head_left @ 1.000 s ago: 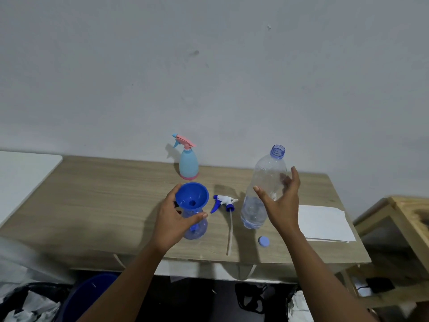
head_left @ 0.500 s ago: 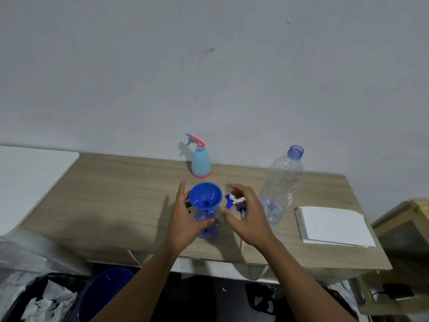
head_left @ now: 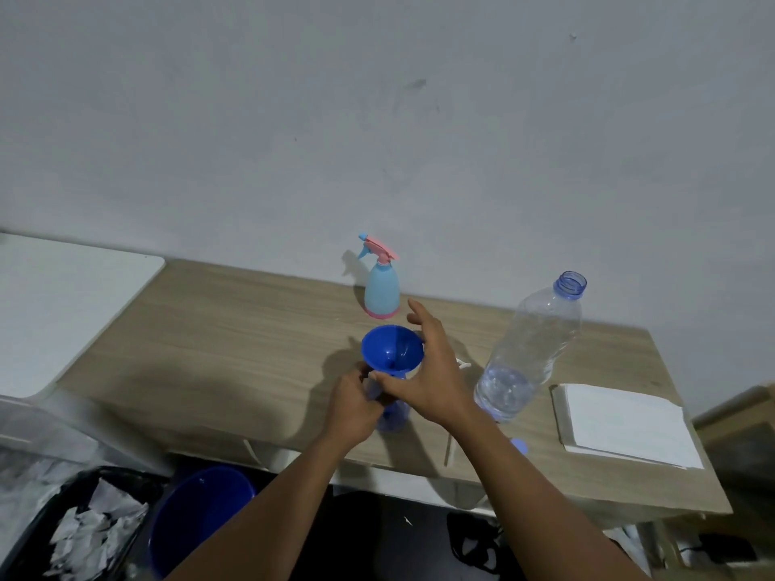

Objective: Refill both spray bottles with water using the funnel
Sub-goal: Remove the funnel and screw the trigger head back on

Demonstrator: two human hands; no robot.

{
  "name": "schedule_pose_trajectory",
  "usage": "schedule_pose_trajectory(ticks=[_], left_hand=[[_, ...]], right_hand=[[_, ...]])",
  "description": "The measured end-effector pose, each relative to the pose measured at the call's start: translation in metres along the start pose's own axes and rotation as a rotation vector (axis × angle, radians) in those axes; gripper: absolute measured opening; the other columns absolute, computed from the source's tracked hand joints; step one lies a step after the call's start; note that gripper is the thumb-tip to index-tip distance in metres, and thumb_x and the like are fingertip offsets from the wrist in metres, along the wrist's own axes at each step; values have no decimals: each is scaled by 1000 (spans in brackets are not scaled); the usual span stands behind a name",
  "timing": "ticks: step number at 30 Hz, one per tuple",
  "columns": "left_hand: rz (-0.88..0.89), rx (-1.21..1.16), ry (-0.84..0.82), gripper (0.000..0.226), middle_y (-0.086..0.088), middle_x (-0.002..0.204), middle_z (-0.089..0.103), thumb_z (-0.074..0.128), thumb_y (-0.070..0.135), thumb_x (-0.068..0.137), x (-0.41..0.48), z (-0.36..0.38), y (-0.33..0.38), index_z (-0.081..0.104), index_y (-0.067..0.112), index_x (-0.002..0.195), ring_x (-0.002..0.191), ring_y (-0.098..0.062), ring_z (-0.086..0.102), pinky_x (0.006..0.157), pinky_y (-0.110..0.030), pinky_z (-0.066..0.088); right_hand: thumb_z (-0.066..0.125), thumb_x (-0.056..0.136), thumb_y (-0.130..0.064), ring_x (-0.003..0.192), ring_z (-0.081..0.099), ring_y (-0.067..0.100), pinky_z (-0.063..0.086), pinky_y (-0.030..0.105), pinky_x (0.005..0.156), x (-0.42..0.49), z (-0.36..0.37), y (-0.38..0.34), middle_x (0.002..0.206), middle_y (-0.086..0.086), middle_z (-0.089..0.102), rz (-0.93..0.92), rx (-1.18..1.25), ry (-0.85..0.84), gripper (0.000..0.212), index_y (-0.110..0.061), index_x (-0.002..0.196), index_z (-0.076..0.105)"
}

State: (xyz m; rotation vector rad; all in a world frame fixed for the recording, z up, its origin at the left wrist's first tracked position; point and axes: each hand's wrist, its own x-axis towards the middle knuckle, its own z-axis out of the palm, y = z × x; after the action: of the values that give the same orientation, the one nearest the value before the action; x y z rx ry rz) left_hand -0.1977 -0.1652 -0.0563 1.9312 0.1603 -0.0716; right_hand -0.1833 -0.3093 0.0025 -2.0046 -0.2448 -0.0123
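So, left to right: a white tabletop (head_left: 63, 295) butts against the wooden table (head_left: 251, 337). Below them sit a black bin of crumpled paper (head_left: 84, 526) and a blue bucket (head_left: 197, 513).

Near the table's front edge, the left hand (head_left: 356, 402) is curled round the neck of the small blue spray bottle (head_left: 394, 417) and holds it upright. That bottle is translucent blue plastic and bulbous; its fill level is unreadable behind the hand. In its mouth sits the funnel (head_left: 392, 350): glossy rigid blue plastic, wide round cone, stem hidden.

Behind, near the wall, stands the second spray bottle (head_left: 381, 291). It's opaque pale blue and pear-shaped, with a pink base ring and the pink trigger head on, so probably not started.

The right hand (head_left: 427, 371) spans the funnel from its right side. The thumb is against the cone's underside and the fingers are spread, mostly straight, past the far rim. They aren't closed on it.

The step reads as funnel handling on bottle one, seating or lifting out; can't say which. The next move needs a real pinch on the cone and a straight vertical pull while the left hand pins the light bottle. The stem may drip.

Right of that hand, a thin dip tube (head_left: 451, 450) lies on the table, its sprayer head mostly hidden. The water bottle (head_left: 528, 354) stands uncapped: thin clear plastic, with water only in the bottom part. Its blue cap (head_left: 520, 446) lies near the front edge. Far right is a flat stack of white paper (head_left: 625, 425).
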Motion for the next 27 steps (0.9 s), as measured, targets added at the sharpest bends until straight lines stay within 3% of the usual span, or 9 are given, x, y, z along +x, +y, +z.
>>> schedule_pose_trajectory(ticks=[4,7,11,13,17,21,25,27], left_hand=[[10,13,-18,32,9,86,71,72,3,80,3,-5,-4,61,31,91,82,-7,68,74,-31,56],[21,-1,-30,30,12,82,70,74,6,79,4,-9,-8,61,31,88,77,-4,67,69,-20,51],[75,1,-41,34,15,93,71,79,12,77,9,-20,-16,64,35,97,88,3,66,76,-15,51],[90,7,-32,36,12,96,71,80,14,72,14,-29,-23,68,28,103,93,-4,67,80,-20,53],[97,26,-8,52,5,98,72,80,43,60,27,-54,-40,69,20,106,94,-15,67,86,-35,54],[121,43,24,46,3,102,72,89,18,68,39,-77,-53,68,17,109,96,-14,66,86,-25,51],[153,32,10,45,3,100,72,88,13,69,47,-90,-61,68,13,110,92,-1,64,80,-6,44],[175,31,7,44,4,101,71,88,13,70,48,-91,-64,68,14,109,92,7,62,81,-6,43]], right_hand=[[87,68,-23,118,48,-3,41,6,88,-2,9,-5,137,-10,42,37,-8,29,113,-34,154,15],[87,64,-18,113,49,-5,44,4,83,-4,21,-8,126,-10,46,38,47,106,108,-40,147,22],[87,68,-14,114,53,-1,46,7,84,-4,30,-11,125,-7,50,70,155,260,100,-36,144,26],[88,68,-13,113,55,-1,47,7,84,-2,29,-10,125,-7,53,101,206,364,103,-33,147,26],[88,70,-11,112,58,5,45,1,77,-2,27,2,122,1,58,223,251,455,106,-29,151,22],[84,75,-12,116,56,13,47,6,72,-13,35,26,122,0,57,350,187,351,93,-30,145,25],[86,70,-8,114,53,15,46,8,74,-21,44,39,118,-9,50,388,95,327,81,-31,123,29],[88,68,-7,107,55,13,47,13,71,-20,48,41,113,-9,48,430,77,323,83,-30,122,29]])
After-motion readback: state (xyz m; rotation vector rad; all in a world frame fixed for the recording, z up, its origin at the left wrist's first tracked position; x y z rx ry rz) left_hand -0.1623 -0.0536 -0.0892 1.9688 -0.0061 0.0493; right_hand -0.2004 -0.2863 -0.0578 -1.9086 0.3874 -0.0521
